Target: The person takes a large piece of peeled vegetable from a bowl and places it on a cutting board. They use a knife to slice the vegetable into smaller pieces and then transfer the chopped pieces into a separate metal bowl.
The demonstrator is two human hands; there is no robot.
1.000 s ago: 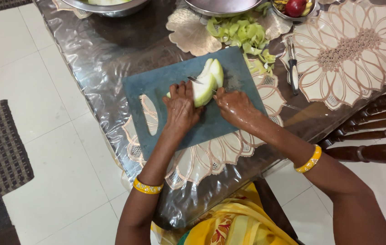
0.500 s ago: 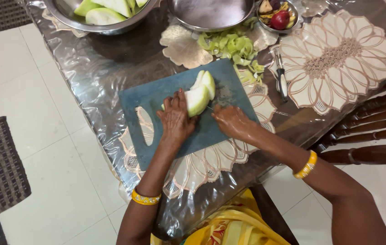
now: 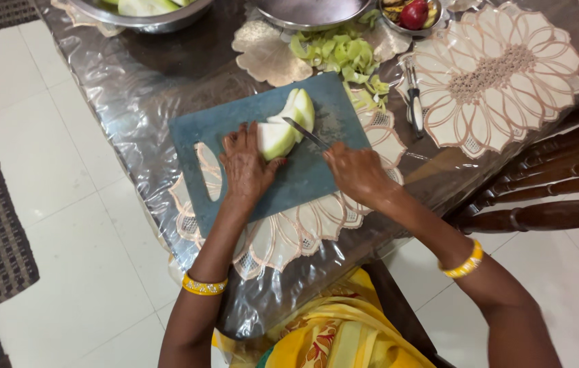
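A blue-grey cutting board (image 3: 235, 126) lies on the table with peeled pale-green gourd pieces (image 3: 288, 123) on it. My left hand (image 3: 245, 163) presses down on the nearest gourd piece, fingers over its left end. My right hand (image 3: 354, 172) grips a small knife (image 3: 306, 133), whose blade points up-left and rests against the gourd's right side. Both wrists wear yellow bangles.
A heap of green peelings (image 3: 340, 54) lies behind the board. A peeler (image 3: 413, 102) rests on a floral mat (image 3: 501, 82). Steel bowls (image 3: 146, 13) stand at the far edge, one small bowl holding a red fruit (image 3: 413, 13). A wooden chair (image 3: 548, 197) stands at the right.
The knife has come up and back out of the gourd; its blade now shows at the piece's right side. The left hand has slid a little to the left on the gourd.
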